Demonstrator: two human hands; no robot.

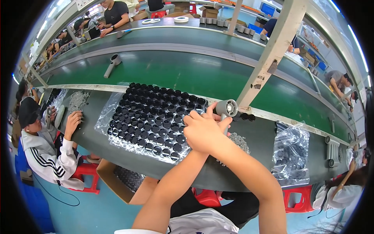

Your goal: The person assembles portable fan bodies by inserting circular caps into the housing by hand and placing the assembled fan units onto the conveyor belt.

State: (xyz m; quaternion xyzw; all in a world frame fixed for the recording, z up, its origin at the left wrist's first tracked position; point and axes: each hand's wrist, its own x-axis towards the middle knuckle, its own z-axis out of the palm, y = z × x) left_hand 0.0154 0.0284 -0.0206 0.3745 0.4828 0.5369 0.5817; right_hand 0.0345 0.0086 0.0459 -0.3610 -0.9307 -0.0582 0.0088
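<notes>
A grey hair-dryer-shaped housing [223, 108], with a round barrel and a short handle, is held upright over the workbench. My left hand [224, 124] is wrapped round its handle, and a finger lies behind the barrel. My forearms cross at the wrists. In front of it my right hand [199, 130] is closed with fingers curled, beside the right edge of the black round caps [148, 117]; what it holds, if anything, is hidden. Those caps stand in rows on a clear plastic sheet [102, 119]. Partly behind my wrist lies a pile of small grey parts [239, 143].
Beyond a metal rail runs a green conveyor belt [167, 72] with another grey housing [113, 65] on it. A post [269, 58] rises right of my hands. Rightward lie a plastic bag of black parts [290, 156] and stacked grey housings [332, 151]. A co-worker [50, 144] sits at left.
</notes>
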